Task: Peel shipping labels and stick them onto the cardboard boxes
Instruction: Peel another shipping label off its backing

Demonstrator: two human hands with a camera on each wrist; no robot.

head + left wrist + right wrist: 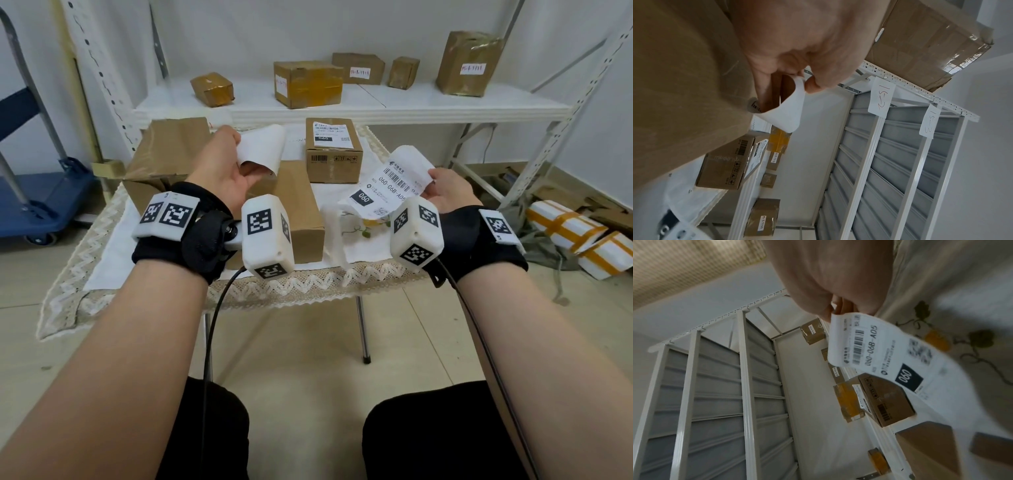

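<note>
My left hand pinches a blank white backing sheet, which curls upward; in the left wrist view the sheet bends away from the thumb. My right hand pinches a printed shipping label marked 060-06B-A05 by its far edge, printed side up; the right wrist view shows the label hanging from the fingers. Between and below the hands lies a plain cardboard box on the small table. A smaller box behind it carries a label on top. A large box stands at the left.
The table's white cloth with lace edge hangs over the front. A white shelf behind holds several taped boxes. A blue cart stands at left. White parcels with orange tape lie on the floor at right.
</note>
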